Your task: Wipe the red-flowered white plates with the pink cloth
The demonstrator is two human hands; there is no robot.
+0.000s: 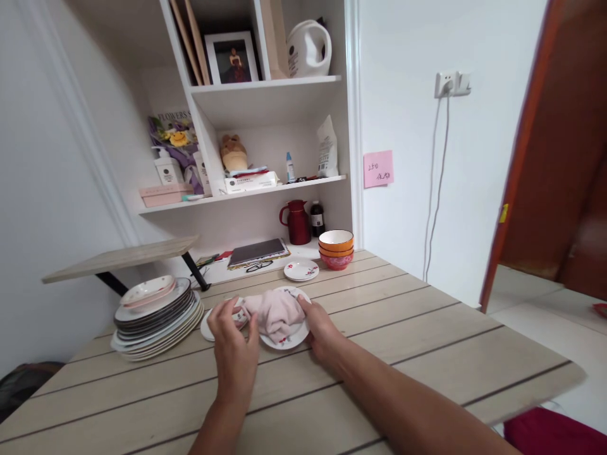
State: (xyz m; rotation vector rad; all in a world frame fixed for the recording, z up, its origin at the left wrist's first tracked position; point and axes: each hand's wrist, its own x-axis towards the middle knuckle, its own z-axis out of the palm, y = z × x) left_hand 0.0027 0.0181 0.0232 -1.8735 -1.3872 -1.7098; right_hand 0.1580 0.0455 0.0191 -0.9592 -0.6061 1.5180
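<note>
My right hand (322,328) grips the right rim of a small white plate (296,335) with red floral marks, its thumb on top. A crumpled pale pink cloth (275,314) lies across that plate and covers most of it. Beside the cloth's left end is my left hand (234,335), thumb and fingers apart and curved; its thumb is close to the cloth, though whether it touches is unclear. Partly behind the left hand, more small white floral dishes (207,328) rest on the table.
At left stands a tall stack of plates (156,325) with floral bowls on top, near a small raised shelf (123,256). Further back are small floral plates (301,270), stacked orange and red bowls (336,249), a red jug (298,222), a laptop (257,251) and glasses (259,266).
</note>
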